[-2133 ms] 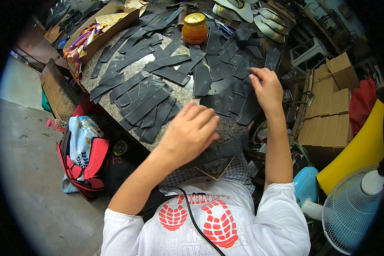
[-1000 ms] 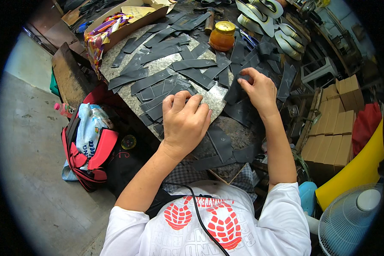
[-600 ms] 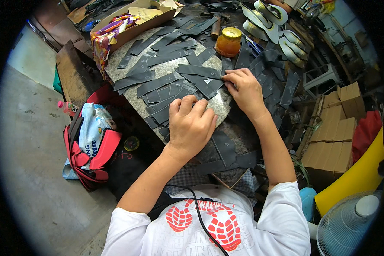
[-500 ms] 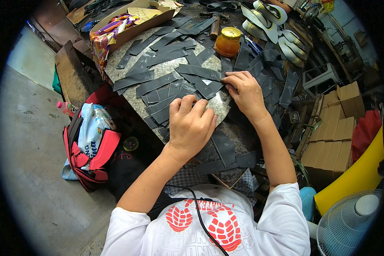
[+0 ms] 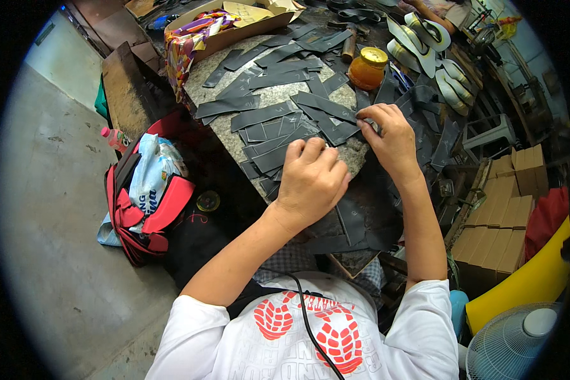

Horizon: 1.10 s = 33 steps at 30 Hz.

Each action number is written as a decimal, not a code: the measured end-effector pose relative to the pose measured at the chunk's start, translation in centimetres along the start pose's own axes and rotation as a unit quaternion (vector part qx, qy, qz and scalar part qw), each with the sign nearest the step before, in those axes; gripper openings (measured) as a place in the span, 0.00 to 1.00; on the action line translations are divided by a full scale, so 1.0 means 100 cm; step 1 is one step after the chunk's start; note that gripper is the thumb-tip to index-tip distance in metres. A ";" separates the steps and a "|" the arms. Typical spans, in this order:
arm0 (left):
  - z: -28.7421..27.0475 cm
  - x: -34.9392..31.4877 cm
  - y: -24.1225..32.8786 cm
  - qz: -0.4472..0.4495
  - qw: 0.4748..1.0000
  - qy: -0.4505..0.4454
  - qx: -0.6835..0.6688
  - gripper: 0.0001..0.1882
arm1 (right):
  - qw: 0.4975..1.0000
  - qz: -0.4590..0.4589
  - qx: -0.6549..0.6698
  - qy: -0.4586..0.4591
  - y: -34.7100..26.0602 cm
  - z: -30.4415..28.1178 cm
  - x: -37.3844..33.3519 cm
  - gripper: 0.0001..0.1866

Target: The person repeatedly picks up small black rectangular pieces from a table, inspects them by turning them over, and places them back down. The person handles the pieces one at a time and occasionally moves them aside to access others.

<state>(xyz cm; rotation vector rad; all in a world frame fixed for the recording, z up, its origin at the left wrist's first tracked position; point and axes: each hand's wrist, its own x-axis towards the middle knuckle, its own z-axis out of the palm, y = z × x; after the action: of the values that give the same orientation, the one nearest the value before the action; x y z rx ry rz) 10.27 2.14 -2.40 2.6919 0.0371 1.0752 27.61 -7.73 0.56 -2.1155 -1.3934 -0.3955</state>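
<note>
Many flat black strips with pale marks lie overlapping on a speckled stone slab (image 5: 225, 142). My right hand (image 5: 392, 142) pinches the right end of one black strip (image 5: 323, 106) between thumb and fingertips. This strip lies slantwise across other strips. Close by on the left, my left hand (image 5: 315, 180) is curled over the slab's near edge, knuckles up. Whatever its fingers hold is hidden beneath them. Below the hands, more black pieces (image 5: 351, 215) rest at the bench's near side.
Beyond my right hand stands a jar (image 5: 367, 68) of orange stuff with a yellow lid. A hammer (image 5: 349, 45) and an open carton (image 5: 234, 39) sit behind the strips. Pale sandals (image 5: 418, 41) are piled far right, near another person's arm (image 5: 432, 14). Brown boxes (image 5: 494, 225) and a fan (image 5: 513, 342) stand right.
The whole view has shifted, so the bench appears farther right. My hands keep nearly the same pose over the strips. Another person's arm now shows at the far right.
</note>
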 end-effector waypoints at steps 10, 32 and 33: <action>-0.015 -0.006 0.002 0.058 0.993 0.028 -0.099 0.09 | 0.999 0.036 0.031 -0.004 -0.008 -0.045 -0.040 0.06; -0.071 -0.049 -0.057 -0.174 0.979 0.105 -0.028 0.12 | 0.991 0.001 0.090 -0.096 -0.042 -0.039 -0.072 0.08; -0.069 -0.049 -0.049 -0.135 0.988 0.076 -0.017 0.14 | 0.991 0.002 0.090 -0.097 -0.042 -0.039 -0.074 0.09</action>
<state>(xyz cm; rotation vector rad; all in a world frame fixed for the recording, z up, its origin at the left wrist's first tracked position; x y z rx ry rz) 2.28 7.85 -2.02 2.4778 0.3929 1.1771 21.01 -14.35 0.97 -2.0495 -1.4731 -0.0591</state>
